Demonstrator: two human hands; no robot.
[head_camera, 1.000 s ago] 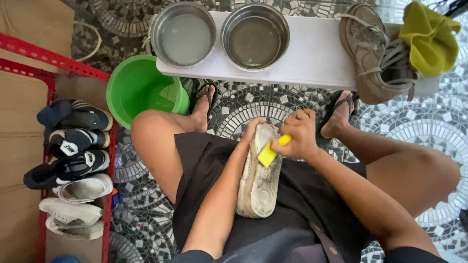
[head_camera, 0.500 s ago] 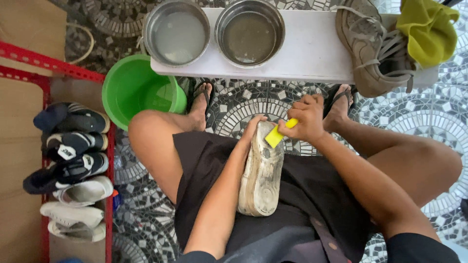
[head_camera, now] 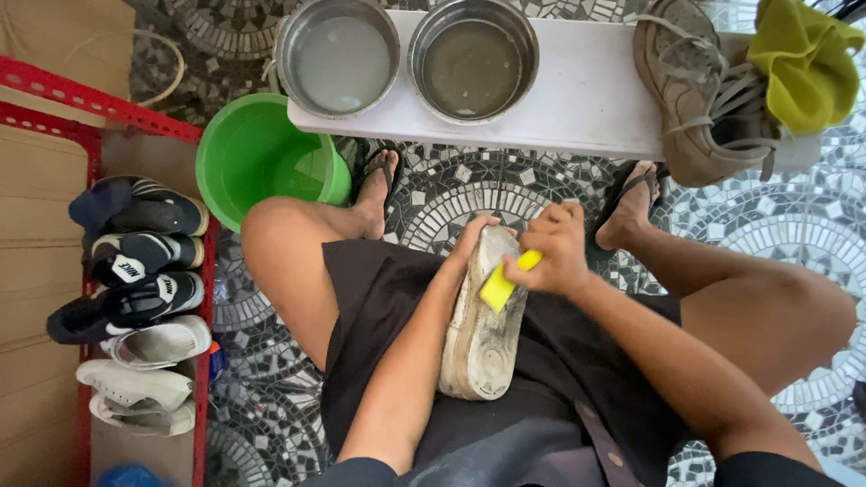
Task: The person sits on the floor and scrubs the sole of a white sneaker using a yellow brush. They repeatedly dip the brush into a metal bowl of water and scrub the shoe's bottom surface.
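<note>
At the left edge stood a red metal shoe rack (head_camera: 135, 117) with pairs of shoes. A green plastic basin (head_camera: 262, 158) sat on the mosaic tile floor (head_camera: 451, 194). At centre, the left hand (head_camera: 475, 236) was curled around the toe of a dirty sole-up shoe (head_camera: 478, 329) resting on the lap. The right hand (head_camera: 557, 252) was closed on a yellow brush (head_camera: 499, 287), pressed to the sole. Upper frame: a white desk (head_camera: 586, 90) bore two steel bowls (head_camera: 406, 59), a worn sneaker (head_camera: 686, 99) and a yellow-green cloth (head_camera: 803, 63).
</note>
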